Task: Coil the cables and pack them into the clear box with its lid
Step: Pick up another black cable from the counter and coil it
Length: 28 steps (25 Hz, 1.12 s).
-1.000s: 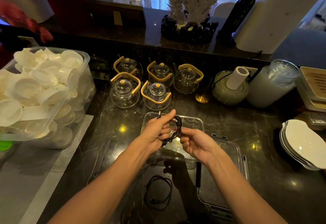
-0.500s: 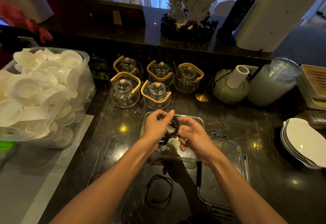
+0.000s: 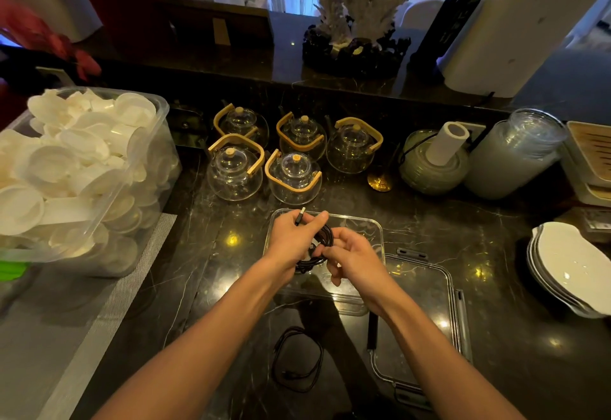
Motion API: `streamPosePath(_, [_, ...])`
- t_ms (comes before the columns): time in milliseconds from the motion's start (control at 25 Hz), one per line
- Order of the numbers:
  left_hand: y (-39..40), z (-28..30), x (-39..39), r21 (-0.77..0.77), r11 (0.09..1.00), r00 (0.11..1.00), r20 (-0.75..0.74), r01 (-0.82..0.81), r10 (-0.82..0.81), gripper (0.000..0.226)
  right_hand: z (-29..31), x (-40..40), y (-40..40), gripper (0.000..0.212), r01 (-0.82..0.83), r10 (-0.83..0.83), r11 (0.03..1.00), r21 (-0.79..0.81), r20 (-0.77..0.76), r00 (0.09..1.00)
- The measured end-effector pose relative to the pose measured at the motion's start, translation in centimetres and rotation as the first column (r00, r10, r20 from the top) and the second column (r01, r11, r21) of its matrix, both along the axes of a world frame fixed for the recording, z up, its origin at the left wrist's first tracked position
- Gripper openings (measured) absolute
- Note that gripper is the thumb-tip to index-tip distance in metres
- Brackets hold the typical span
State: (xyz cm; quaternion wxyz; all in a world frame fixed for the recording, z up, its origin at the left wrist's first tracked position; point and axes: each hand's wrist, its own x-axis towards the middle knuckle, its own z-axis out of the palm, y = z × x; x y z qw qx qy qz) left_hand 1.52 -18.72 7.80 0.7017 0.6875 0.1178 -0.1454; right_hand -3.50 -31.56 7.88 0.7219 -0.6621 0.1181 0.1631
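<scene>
A coiled black cable (image 3: 325, 237) is held between both hands just above the clear box (image 3: 370, 231) in the middle of the dark counter. My left hand (image 3: 294, 237) grips the coil with the cable's plug end sticking up past its fingers. My right hand (image 3: 350, 259) pinches the coil from the right side. The box's clear lid (image 3: 426, 314) lies flat to the right of the box, latches out. A second black cable (image 3: 297, 358) lies loosely looped on the counter near me, between my forearms.
Several glass teapots (image 3: 291, 175) with wooden handles stand just behind the box. A large clear bin of white dishes (image 3: 76, 171) fills the left side. Stacked white plates (image 3: 568, 267) sit at the right, with jars (image 3: 509, 158) behind them. A grey mat (image 3: 59, 320) lies at the near left.
Both hands have closed in together on the coil and lowered it slightly toward the box. The loose cable on the counter has not moved.
</scene>
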Motion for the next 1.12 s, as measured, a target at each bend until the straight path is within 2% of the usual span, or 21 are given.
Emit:
streamPosePath(120, [0.5, -0.5, 0.1, 0.037, 0.999, 1.000, 0.006, 0.028, -0.028, 0.028, -0.1, 0.0, -0.8, 0.018, -0.041, 0.059, 0.982, 0.184, -0.092, 0.994])
streamPosePath(200, [0.6, -0.5, 0.0, -0.038, 0.997, 0.995, -0.079, 0.060, -0.063, 0.029, 0.0, -0.1, -0.7, 0.018, 0.014, 0.043, 0.938, 0.347, -0.156, 0.987])
streamPosePath(240, [0.5, -0.5, -0.1, -0.070, 0.995, 0.991, -0.111, 0.065, -0.072, 0.029, 0.0, -0.1, -0.4, 0.016, 0.043, 0.023, 0.928, 0.370, -0.170, 0.985])
streamPosePath(280, [0.3, -0.4, -0.2, -0.081, 0.995, 0.989, -0.130, 0.061, -0.071, 0.029, 0.0, -0.1, 0.1, 0.013, 0.053, -0.003, 0.946, 0.319, -0.157, 0.988])
streamPosePath(360, [0.0, -0.4, -0.5, -0.072, 0.996, 0.988, -0.141, 0.053, -0.062, 0.030, -0.3, -0.1, 1.1, 0.010, 0.046, -0.046, 0.999, -0.002, -0.049, 0.998])
streamPosePath(400, [-0.1, -0.5, -0.6, -0.070, 0.996, 0.988, -0.142, 0.056, -0.066, 0.031, -0.6, -0.1, 1.5, 0.011, 0.072, -0.070, 0.982, -0.175, 0.017, 0.997])
streamPosePath(440, [-0.2, -0.5, -0.6, -0.070, 0.996, 0.987, -0.143, 0.060, -0.069, 0.031, -0.8, -0.2, 1.7, 0.014, 0.112, -0.093, 0.948, -0.298, 0.077, 0.993])
streamPosePath(520, [0.0, -0.7, -0.5, -0.086, 0.995, 0.986, -0.150, 0.059, -0.071, 0.033, -1.2, -0.5, 1.7, 0.018, 0.190, -0.102, 0.879, -0.438, 0.217, 0.971])
streamPosePath(600, [0.3, -0.9, -0.3, -0.111, 0.992, 0.982, -0.170, 0.061, -0.080, 0.034, -1.3, -0.9, 1.3, 0.019, 0.262, -0.018, 0.773, -0.577, 0.393, 0.919])
streamPosePath(680, [0.3, -1.2, -0.3, -0.106, 0.992, 0.981, -0.176, 0.064, -0.082, 0.036, -1.2, -1.2, 1.3, 0.017, 0.328, 0.050, 0.700, -0.634, 0.502, 0.863])
streamPosePath(760, [0.4, -1.3, -0.2, -0.066, 0.994, 0.981, -0.163, 0.091, -0.101, 0.037, -1.0, -1.1, 1.3, 0.010, 0.371, -0.059, 0.755, -0.541, 0.507, 0.860])
streamPosePath(840, [0.7, -1.3, -0.1, -0.055, 0.987, 0.976, -0.153, 0.149, -0.156, 0.038, -0.6, -0.8, 1.0, 0.005, 0.382, -0.185, 0.830, -0.408, 0.444, 0.877])
streamPosePath(960, [1.4, -1.5, -0.1, -0.027, 0.973, 0.964, -0.135, 0.227, -0.229, 0.040, 0.9, -0.2, -0.1, 0.010, 0.348, -0.209, 0.878, -0.329, 0.391, 0.896])
streamPosePath(1040, [1.7, -1.4, 0.0, -0.082, 0.956, 0.950, -0.114, 0.282, -0.290, 0.035, 1.7, -0.1, -0.8, 0.010, 0.333, -0.231, 0.905, -0.266, 0.352, 0.907])
streamPosePath(1120, [1.7, -1.0, 0.3, -0.157, 0.916, 0.919, -0.085, 0.369, -0.385, 0.031, 1.8, 0.0, -1.4, 0.015, 0.277, -0.230, 0.939, -0.205, 0.227, 0.946])
